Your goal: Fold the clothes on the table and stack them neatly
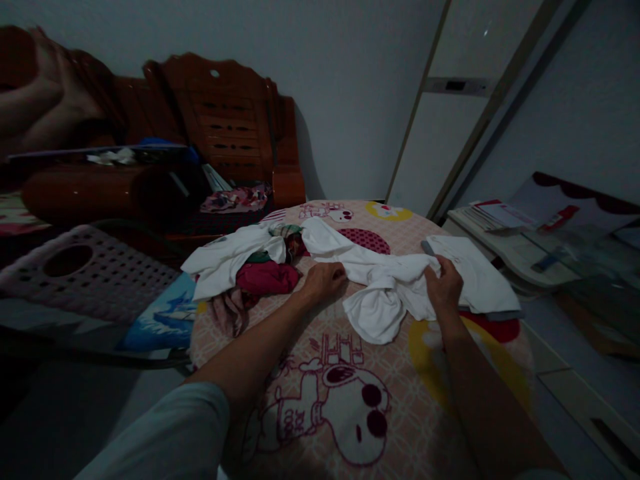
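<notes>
A crumpled white garment (385, 277) lies stretched across the round table, its lower part bunched toward me. My right hand (445, 285) grips its right end between thumb and fingers. At its left part, my left hand (325, 281) is closed with the fingertips pinched at the cloth's near edge. Just right of my right hand lies a folded white garment (473, 273) on top of something grey. To the left of my left hand is a loose pile with another white garment (235, 257), a dark red cloth (267, 277) and a brownish-pink cloth (227, 310).
A pink cartoon-patterned cloth (305, 360) covers the table. Left stand a woven pink chair (100, 273) and a wooden sofa (220, 113), where a person's bare feet (65, 87) show. On the right, a side stand (515, 250) holds papers (493, 217).
</notes>
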Motion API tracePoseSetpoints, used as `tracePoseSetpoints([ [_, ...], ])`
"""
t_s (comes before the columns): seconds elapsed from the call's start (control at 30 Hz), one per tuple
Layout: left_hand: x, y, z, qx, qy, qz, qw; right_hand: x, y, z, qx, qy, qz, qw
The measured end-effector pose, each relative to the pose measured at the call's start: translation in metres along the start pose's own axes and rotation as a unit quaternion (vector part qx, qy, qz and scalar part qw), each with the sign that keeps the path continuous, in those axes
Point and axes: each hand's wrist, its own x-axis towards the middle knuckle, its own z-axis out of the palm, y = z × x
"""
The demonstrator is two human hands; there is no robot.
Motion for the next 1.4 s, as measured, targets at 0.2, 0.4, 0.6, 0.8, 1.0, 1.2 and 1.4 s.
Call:
tracePoseSetpoints([
  [0.2,-0.008,0.024,0.014,-0.217,-0.115,0.095,0.965,-0.006,-0.004,0.011,0.020,-0.119,-0.013,0.993],
  [0.4,-0.018,0.035,0.026,-0.233,-0.066,0.192,0.951,-0.014,-0.026,0.013,0.122,-0.210,0.035,0.969],
  [0.6,-0.018,0.039,0.021,-0.248,-0.081,0.173,0.950,-0.026,-0.043,0.023,0.224,-0.289,0.096,0.926],
  [0.8,-0.007,0.028,0.025,-0.277,-0.003,0.027,0.960,-0.025,-0.038,0.038,0.184,-0.308,0.071,0.931],
  [1.0,-0.009,0.028,0.036,-0.235,-0.023,0.061,0.970,-0.028,-0.046,0.040,0.159,-0.329,-0.007,0.931],
  [1.2,-0.011,0.035,0.033,-0.215,-0.005,0.022,0.976,-0.034,-0.056,0.042,0.195,-0.325,0.054,0.924],
  [1.4,-0.011,0.035,0.034,-0.278,-0.020,0.042,0.959,-0.037,-0.065,0.038,0.269,-0.285,0.142,0.909],
])
